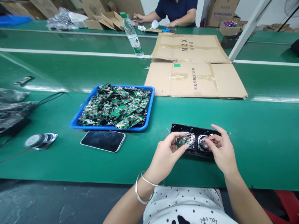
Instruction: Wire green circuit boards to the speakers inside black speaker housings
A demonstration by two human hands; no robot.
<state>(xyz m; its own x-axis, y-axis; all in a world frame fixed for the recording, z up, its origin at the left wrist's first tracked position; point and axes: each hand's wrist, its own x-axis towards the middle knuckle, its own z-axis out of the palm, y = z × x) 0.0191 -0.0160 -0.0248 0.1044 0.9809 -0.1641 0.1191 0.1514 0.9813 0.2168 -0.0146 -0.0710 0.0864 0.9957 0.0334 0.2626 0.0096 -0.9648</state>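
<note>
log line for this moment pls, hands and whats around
left hand: holds small green board | right hand: on speaker panel wires | near: blue tray of boards, phone

The left hand (167, 152) pinches a small green board (181, 141) over a black panel (195, 140) lying on the green table (257, 137); the right hand (219, 147) touches the panel's right speaker (202, 143), where red wires (192, 136) run. To the left sits a blue tray (149, 109) heaped with boards, a phone (103, 140) just in front of it — face up — and a loose speaker (40, 140) farther left. Beyond lie flattened cardboard (196, 77) and a bottle (132, 35); another person (176, 12) works at the far side.
</note>
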